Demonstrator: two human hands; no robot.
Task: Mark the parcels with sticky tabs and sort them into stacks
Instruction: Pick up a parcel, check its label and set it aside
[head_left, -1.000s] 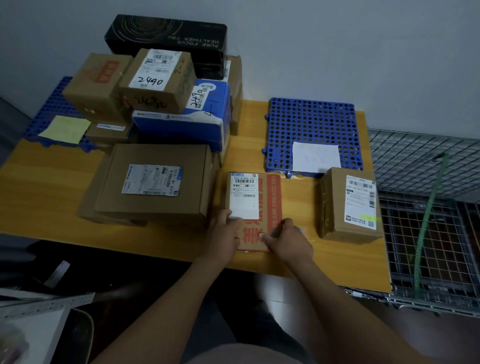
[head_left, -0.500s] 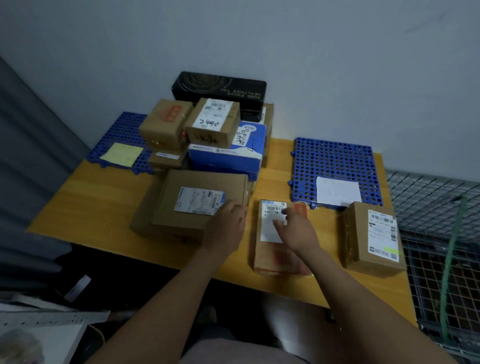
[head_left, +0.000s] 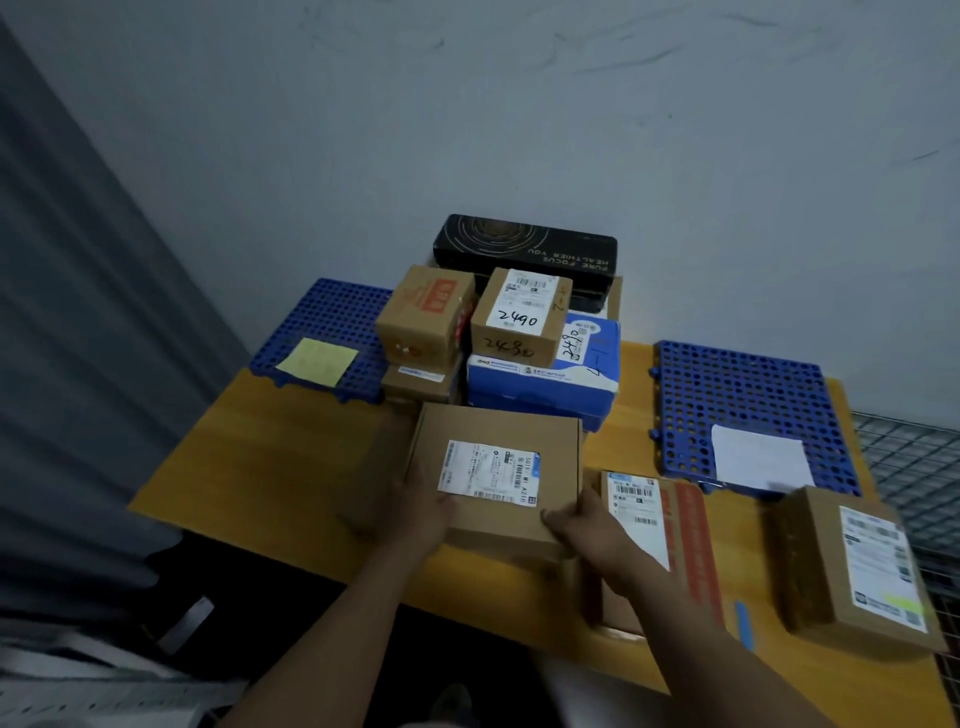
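Parcels cover the middle and right of the wooden desk (head_left: 291, 457). Head view: I see both bare hands on a flat brown parcel (head_left: 498, 467) that lies on top of another carton near the front edge of the desk, its white shipping label facing up. My left hand (head_left: 423, 512) presses on the near left part of its top, fingers spread, so that grip is apart and flat on the cardboard. My right hand (head_left: 582, 525) curls its fingers over the near right corner of the same parcel, so that grip is clamped on it. Just beside it to the right lies a long parcel with red tape (head_left: 680, 540), partly under my right forearm. Farther right stands a brown parcel with a green tab (head_left: 852, 566) on its label. A blue marker (head_left: 744, 623) lies on the desk between those two. Behind the held parcel rises a stack: a blue-and-white parcel (head_left: 545, 379), a carton marked 2490 (head_left: 519, 317), a carton with a red print (head_left: 426, 317) and a black box (head_left: 524, 249) against the wall. A blue perforated mat (head_left: 743, 395) at the right carries a white sheet (head_left: 758, 460); a second blue mat (head_left: 332, 312) at the left carries a yellow sticky note (head_left: 318, 361).
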